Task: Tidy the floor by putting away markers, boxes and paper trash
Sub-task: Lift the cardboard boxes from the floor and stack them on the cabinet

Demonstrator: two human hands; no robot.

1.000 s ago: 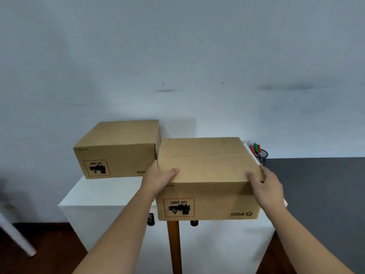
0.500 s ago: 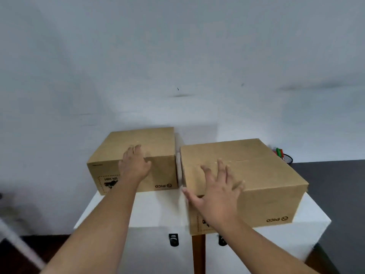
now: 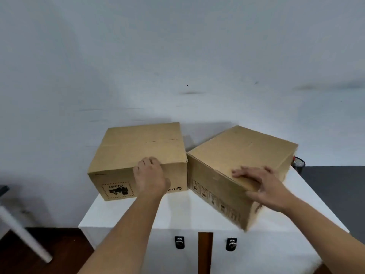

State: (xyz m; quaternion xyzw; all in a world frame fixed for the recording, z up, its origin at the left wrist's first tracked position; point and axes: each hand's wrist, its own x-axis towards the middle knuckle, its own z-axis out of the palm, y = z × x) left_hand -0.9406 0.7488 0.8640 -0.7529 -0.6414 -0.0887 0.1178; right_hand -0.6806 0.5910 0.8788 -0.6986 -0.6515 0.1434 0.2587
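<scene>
Two brown cardboard boxes stand side by side on a white cabinet [image 3: 177, 212] against the wall. The left box [image 3: 138, 141] sits square, its printed front facing me. My left hand [image 3: 150, 178] lies over its front top edge, fingers curled onto the lid. The right box [image 3: 243, 149] is turned at an angle, one corner pointing toward me and close to the cabinet's front edge. My right hand [image 3: 264, 186] clasps that near corner, fingers spread on the lid and thumb down the side. Behind the right box, a black mesh pen holder [image 3: 299, 165] with markers peeks out.
The grey wall is right behind the boxes. Two black knobs [image 3: 179, 242] sit on the cabinet front. A white slanted leg [image 3: 21, 234] crosses the dark wooden floor [image 3: 49, 252] at the left. A dark panel [image 3: 335, 186] lies to the right.
The right box has been set on the cabinet and swung so a corner faces me. My left hand moved to the left box, my right hand to the right box's near corner.
</scene>
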